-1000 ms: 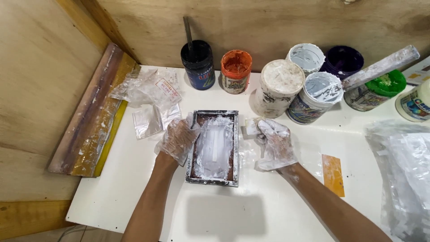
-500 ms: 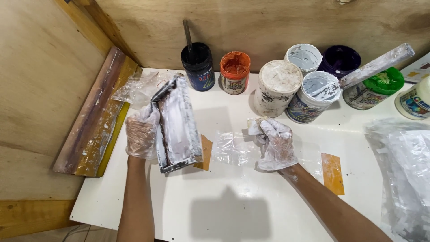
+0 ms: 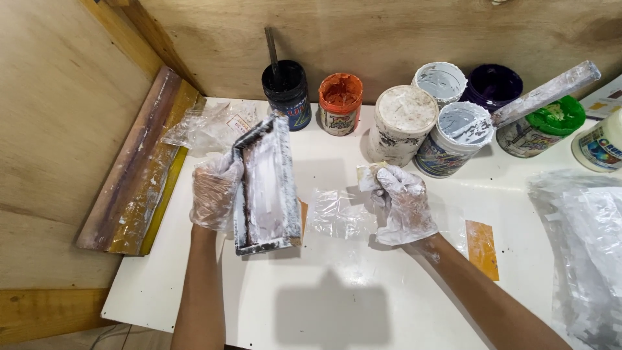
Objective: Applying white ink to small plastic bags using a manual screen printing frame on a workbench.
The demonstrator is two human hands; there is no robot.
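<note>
Gripping tilted printing frame (image 3: 265, 188) in left hand (image 3: 215, 191), right hand (image 3: 403, 204) pinching small scraper (image 3: 369, 174)

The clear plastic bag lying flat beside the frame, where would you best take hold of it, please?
Probably at the clear plastic bag's near edge, from the front: it lies flat and limp on the white table, between the tilted frame and the right hand.

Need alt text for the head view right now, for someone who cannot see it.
Gloved left hand tilts a small paint-smeared printing frame up on a white table; gloved right hand holds a small scraper beside a clear plastic bag. Paint jars stand behind.
</note>
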